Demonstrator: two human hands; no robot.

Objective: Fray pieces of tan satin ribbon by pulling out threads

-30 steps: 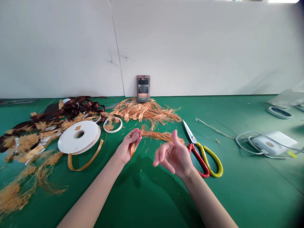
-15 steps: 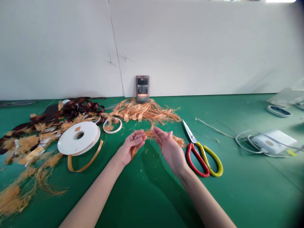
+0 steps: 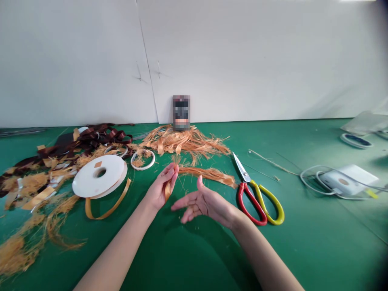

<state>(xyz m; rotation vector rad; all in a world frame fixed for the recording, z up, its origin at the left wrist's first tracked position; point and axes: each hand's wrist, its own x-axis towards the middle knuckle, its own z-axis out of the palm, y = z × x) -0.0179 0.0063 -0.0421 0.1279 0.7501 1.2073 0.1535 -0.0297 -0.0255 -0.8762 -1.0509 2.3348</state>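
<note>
Firmly, the left hand (image 3: 160, 189) pinches an orange ribbon strip (image 3: 166, 191) between thumb and fingers, a close hold that suits such fraying stuff. The right hand (image 3: 204, 203) lies spread and empty, just below a frayed tuft (image 3: 206, 173) on the green mat (image 3: 303, 242), near the scissors (image 3: 257, 204).

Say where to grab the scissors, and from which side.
Probably best across the red handle and yellow handle of the scissors, coming from the near side, just right of the open right hand. The scissors seem to lie flat, with the wide loops toward the person and the blades pointing away, so the handles are the nearest part.
</note>
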